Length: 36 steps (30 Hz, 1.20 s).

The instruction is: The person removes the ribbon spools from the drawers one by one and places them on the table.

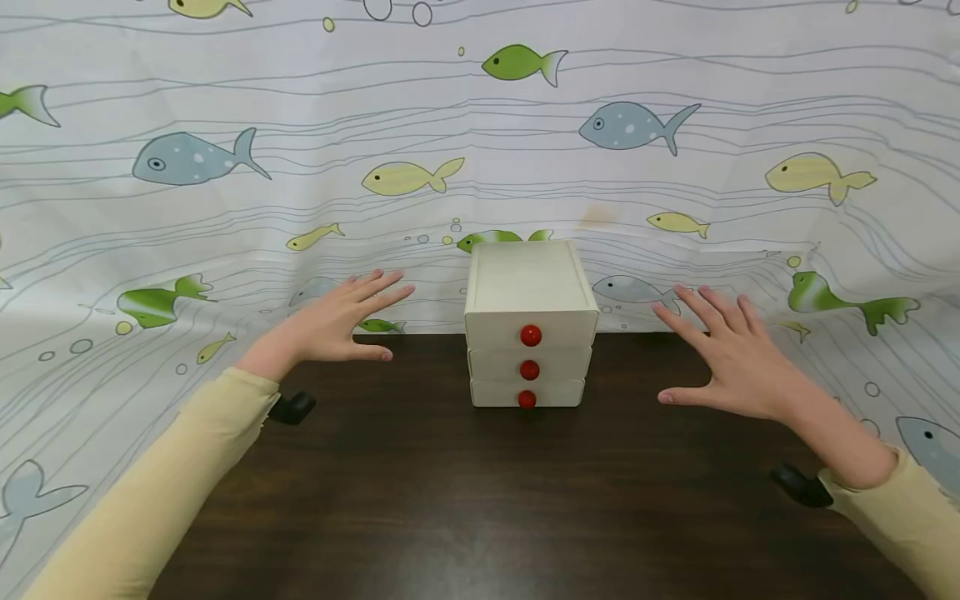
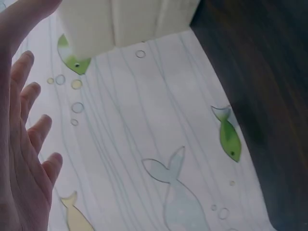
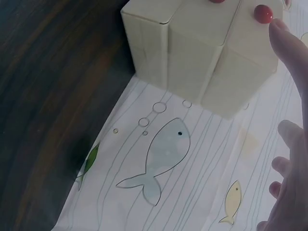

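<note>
Head view shows the drawers [image 1: 528, 279] at the far middle of the surface [image 1: 450, 492], red knobs [image 1: 530, 336] facing near. The left hand [image 1: 337, 325] hovers left of them, the right hand [image 1: 735, 364] right, both apart from them, fingers [image 1: 699, 310] spread.

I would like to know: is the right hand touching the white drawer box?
Apart. The head view shows it plainly: the dark table and the fish-patterned cloth are visible between the right hand and the white drawer box.
</note>
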Each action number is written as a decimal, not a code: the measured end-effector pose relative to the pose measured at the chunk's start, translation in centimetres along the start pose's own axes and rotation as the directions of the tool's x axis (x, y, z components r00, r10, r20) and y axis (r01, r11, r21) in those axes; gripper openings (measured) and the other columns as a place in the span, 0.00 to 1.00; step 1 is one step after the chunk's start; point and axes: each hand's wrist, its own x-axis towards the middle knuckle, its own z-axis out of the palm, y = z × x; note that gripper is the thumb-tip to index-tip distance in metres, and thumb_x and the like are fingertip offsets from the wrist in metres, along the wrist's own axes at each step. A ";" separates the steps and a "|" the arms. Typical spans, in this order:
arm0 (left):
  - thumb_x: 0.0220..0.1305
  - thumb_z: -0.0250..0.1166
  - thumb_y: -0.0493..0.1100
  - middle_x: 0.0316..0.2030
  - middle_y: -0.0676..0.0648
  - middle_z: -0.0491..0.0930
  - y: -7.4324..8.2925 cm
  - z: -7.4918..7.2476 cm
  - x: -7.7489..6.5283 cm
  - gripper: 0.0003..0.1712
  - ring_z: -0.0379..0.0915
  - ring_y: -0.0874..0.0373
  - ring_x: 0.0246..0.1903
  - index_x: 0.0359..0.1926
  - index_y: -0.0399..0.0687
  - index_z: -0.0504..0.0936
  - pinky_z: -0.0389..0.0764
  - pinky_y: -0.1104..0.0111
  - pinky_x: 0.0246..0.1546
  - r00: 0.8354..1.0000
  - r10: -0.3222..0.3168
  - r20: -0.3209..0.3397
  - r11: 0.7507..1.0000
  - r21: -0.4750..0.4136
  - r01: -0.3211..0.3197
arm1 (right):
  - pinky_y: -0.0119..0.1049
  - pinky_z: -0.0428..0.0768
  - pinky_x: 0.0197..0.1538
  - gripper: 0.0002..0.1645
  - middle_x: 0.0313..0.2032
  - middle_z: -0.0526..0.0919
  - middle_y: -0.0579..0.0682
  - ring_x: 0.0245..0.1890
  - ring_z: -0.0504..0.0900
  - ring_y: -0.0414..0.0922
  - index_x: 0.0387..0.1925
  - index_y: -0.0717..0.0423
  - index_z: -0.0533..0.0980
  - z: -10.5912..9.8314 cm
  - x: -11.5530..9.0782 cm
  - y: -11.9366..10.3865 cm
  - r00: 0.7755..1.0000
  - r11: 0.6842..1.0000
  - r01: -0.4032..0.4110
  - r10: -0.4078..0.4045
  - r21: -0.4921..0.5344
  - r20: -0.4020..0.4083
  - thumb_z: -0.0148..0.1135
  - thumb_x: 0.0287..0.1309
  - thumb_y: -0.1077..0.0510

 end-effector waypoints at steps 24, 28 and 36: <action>0.58 0.72 0.50 0.78 0.45 0.51 2.1 -1.2 5.6 0.52 0.51 0.44 0.76 0.78 0.53 0.55 0.68 0.46 0.68 0.994 0.104 -0.036 0.990 -0.097 -0.107 | 0.69 0.55 0.69 0.69 0.77 0.51 0.54 0.76 0.51 0.59 0.78 0.40 0.49 -0.4 4.2 -5.1 0.993 0.993 0.071 -0.062 0.094 -0.096 0.73 0.39 0.27; 0.57 0.72 0.46 0.78 0.46 0.50 2.7 -1.0 6.5 0.51 0.51 0.46 0.76 0.77 0.54 0.56 0.70 0.46 0.67 0.994 0.091 -0.056 0.983 -0.156 -0.099 | 0.68 0.61 0.66 0.66 0.76 0.55 0.55 0.74 0.55 0.60 0.78 0.44 0.51 0.2 5.0 -6.0 0.982 0.988 0.105 -0.085 0.114 -0.168 0.72 0.43 0.30; 0.57 0.72 0.38 0.77 0.43 0.54 3.4 -0.4 8.3 0.47 0.49 0.45 0.76 0.75 0.51 0.61 0.66 0.47 0.70 0.988 0.101 -0.113 0.957 -0.259 -0.128 | 0.64 0.66 0.65 0.60 0.73 0.62 0.57 0.69 0.62 0.58 0.75 0.49 0.59 1.6 6.6 -7.7 0.960 0.969 0.138 -0.081 0.203 -0.267 0.77 0.43 0.40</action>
